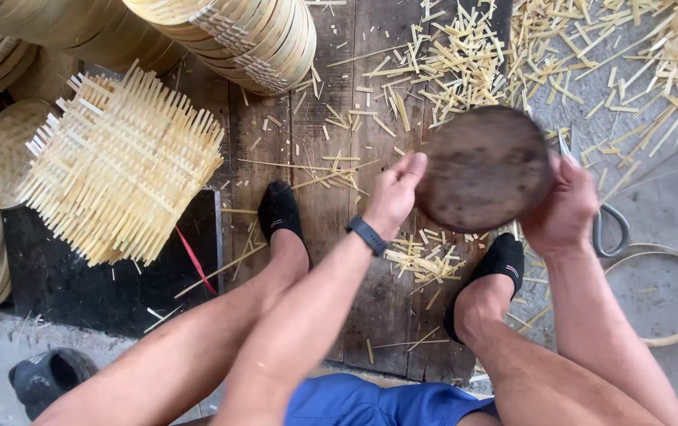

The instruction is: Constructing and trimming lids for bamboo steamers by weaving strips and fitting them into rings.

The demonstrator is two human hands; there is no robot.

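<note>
Your left hand and right hand grip opposite edges of a round wooden disc, dark, worn and scuffed brown, fingers curled closed round its rim. Scissors lie just beyond your right hand.

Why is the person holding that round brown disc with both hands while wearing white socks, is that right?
Not quite. The socks are black, not white, as the head view shows. The rest holds: the left hand and the right hand both hold the round brown disc by its edges, above the wooden boards strewn with bamboo offcuts.
</note>
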